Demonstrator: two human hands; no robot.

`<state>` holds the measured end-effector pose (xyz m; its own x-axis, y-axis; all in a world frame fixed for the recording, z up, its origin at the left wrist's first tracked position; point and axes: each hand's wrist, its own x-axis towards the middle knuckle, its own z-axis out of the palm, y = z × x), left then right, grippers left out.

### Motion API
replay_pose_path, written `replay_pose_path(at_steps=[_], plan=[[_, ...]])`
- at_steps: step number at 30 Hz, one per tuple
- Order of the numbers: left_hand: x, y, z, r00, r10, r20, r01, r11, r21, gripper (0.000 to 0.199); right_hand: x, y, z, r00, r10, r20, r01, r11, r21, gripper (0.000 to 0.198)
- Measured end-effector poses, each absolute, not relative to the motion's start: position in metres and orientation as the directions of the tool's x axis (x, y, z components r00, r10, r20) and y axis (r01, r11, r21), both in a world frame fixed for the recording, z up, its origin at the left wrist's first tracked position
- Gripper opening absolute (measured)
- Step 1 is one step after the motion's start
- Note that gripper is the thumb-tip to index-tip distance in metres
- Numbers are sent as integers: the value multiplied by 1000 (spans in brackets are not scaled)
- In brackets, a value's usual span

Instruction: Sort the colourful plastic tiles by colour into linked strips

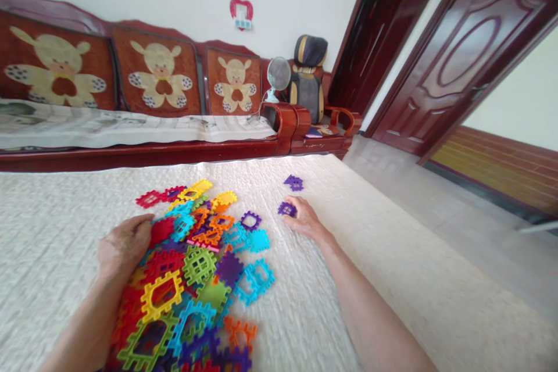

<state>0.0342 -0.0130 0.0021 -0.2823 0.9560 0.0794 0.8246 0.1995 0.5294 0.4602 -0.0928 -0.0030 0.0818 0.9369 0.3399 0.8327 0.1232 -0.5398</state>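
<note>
Edgewise, my right hand (304,218) pinches a purple tile (285,208), leaving most visible; my left hand (124,244), grip unclear, borders the pile (199,265).

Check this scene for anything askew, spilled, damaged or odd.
Nothing looks clearly damaged or spilled. The multicoloured notched plastic pieces just overlap untidily, and the right hand holds a purple notched plastic piece apart from them.
</note>
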Motion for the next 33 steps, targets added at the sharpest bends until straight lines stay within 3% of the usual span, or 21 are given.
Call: replay_pose_path(at_steps=[4, 7, 10, 20, 24, 27, 30, 33], plan=[[34, -12, 3, -279, 957, 75, 835, 203, 511, 39, 473, -81, 2, 133, 864, 485, 817, 181, -547, 51], [32, -10, 0, -284, 955, 89, 836, 201, 510, 38, 492, -66, 11, 113, 778, 617, 870, 223, -440, 49], [32, -9, -3, -292, 949, 120, 839, 194, 508, 35, 511, -53, 14, 30, 751, 660, 899, 269, -347, 49], [33, -9, -1, -294, 948, 122, 837, 194, 512, 38, 525, -43, -5, -68, 810, 583, 903, 298, -309, 59], [34, -10, 1, -294, 950, 106, 838, 203, 507, 40, 512, -47, 2, -41, 776, 630, 881, 326, -343, 62], [38, -14, 6, -276, 954, 116, 836, 179, 518, 40, 477, -51, 9, -64, 787, 614, 821, 391, -416, 53], [41, -17, 9, -277, 951, 135, 832, 167, 528, 38, 429, -56, 13, -225, 848, 479, 743, 468, -479, 37], [43, -17, 8, -268, 949, 165, 831, 142, 538, 36, 394, -61, 13, -302, 862, 407, 764, 474, -437, 32]])
